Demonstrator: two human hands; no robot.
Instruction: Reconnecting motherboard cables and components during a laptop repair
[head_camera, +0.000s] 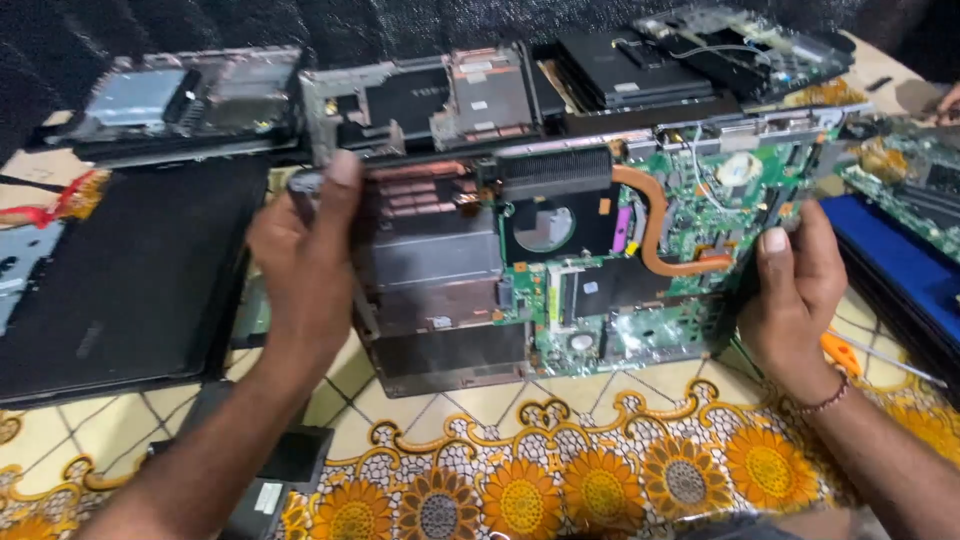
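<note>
Bare forearms, no sleeves; a beaded bracelet (826, 402) circles the right wrist.

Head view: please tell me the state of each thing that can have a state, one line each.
Opened laptop base: cover off, green board exposed, gripped at both ends.
Left hand: clasps its left edge.
Right hand: clasps its right edge.
Black laptop: closed, flat.
Orange-handled screwdriver: lying unused.

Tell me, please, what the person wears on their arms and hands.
Both forearms are bare, with no sleeves in view, and neither hand has a glove. The right hand has a thin beaded bracelet at the wrist. The left hand shows no ring, watch or band on its wrist.
</note>
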